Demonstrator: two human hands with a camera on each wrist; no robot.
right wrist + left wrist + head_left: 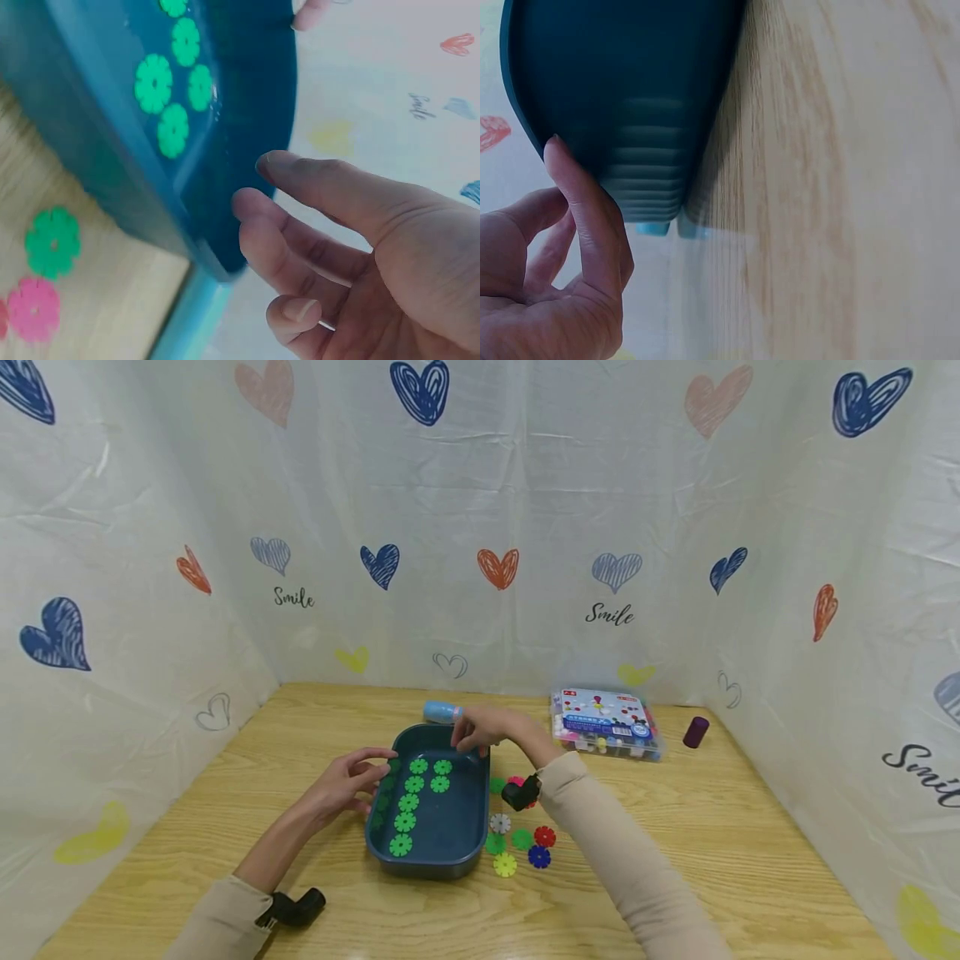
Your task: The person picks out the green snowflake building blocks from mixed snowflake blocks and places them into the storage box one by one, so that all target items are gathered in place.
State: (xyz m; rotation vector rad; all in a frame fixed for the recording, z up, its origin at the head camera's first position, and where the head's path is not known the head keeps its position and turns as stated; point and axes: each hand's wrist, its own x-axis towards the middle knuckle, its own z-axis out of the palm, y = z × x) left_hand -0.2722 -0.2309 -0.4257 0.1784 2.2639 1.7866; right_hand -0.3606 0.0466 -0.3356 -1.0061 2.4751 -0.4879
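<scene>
A dark blue plastic tub point(450, 827) stands on the table in front of me. Inside it, several green snowflake discs point(405, 822) form a column along the left, with two more green discs point(440, 784) beside the column's far end. My left hand point(348, 789) touches the tub's left rim from outside, fingertips at the edge; in the left wrist view a finger point(592, 217) reaches up against the outer wall. My right hand point(487, 727) hovers at the tub's far end. Its fingers point(322, 187) curve loosely with nothing between them in the right wrist view.
Loose discs lie right of the tub, among them a white point(500, 824), a yellow point(505, 865), a red point(545, 836) and a dark blue one point(539, 857). Behind the tub lies a light blue cylinder point(441, 712). A clear box point(606, 724) and a purple cylinder point(696, 732) sit farther right.
</scene>
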